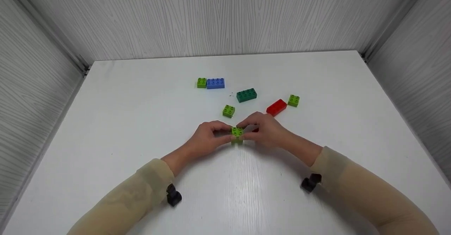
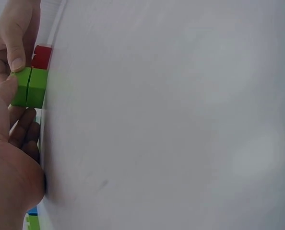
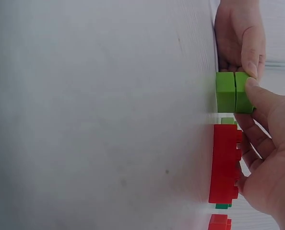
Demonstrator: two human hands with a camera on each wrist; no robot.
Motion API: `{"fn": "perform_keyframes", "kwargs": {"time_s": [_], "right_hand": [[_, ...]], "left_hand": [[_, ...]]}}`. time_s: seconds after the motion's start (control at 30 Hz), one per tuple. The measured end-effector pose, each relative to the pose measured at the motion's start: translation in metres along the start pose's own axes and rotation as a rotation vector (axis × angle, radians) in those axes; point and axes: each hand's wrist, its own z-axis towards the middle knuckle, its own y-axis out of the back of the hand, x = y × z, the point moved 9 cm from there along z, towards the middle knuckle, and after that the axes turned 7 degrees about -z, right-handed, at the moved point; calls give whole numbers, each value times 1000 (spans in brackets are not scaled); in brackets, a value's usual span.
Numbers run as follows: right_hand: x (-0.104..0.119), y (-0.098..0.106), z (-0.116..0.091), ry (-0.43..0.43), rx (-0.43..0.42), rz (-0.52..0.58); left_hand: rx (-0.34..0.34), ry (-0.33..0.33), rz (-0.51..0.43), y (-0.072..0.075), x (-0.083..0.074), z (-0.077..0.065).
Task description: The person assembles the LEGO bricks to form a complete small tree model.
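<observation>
Two light green blocks are stacked on the white table, the upper block [image 1: 237, 131] sitting on the lower block [image 3: 225, 93] with a thin seam between them. From the left, my left hand [image 1: 206, 138] pinches the upper block with thumb and fingers. My right hand [image 1: 267, 129] pinches the same block from the opposite side, its thumb on the near face. A red block [image 3: 224, 165] lies on the table beside the stack, mostly hidden under my right hand in the head view. Both thumbs show on the upper block [image 2: 20, 88] in the left wrist view.
Beyond the hands lie a light green block [image 1: 228, 111], a dark green block [image 1: 246, 95] and another red block [image 1: 276, 107] with a light green block [image 1: 293, 100] at its end. Farther back, a blue block [image 1: 215, 83] adjoins a light green block [image 1: 202, 82]. Panels enclose the table's back and sides.
</observation>
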Motion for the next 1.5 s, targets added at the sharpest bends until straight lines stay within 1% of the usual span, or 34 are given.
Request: {"fn": "perform_keyframes", "kwargs": {"time_s": [0.13,0.23,0.47,0.77,0.87,0.97,1.07,1.23,1.37,1.5], "right_hand": [[1,0,0,20,-9,5],[0,-1,0,17,-9,11],[-2,0,-1,6,-12,7],[-5,-1,2,-20,10,-13],[-6,-1,3,-26,18,-30],[-7,4,2,-27,3,-46],[-9,18,-2,-20,-39,-16],[-17,55,-9,-20,-128,66],[-32,89,-16,-28,-207,105],[-53,122,-25,-57,-295,111]], "left_hand": [[13,3,3,-1,-3,0],[23,12,9,-1,-4,-1],[26,32,13,-1,-1,1],[20,71,11,-2,5,3],[15,75,7,-1,6,2],[16,84,8,-2,8,2],[11,98,4,-2,8,1],[-5,130,-6,-1,8,-2],[-10,139,1,0,7,-3],[-7,123,3,0,5,-2]]}}
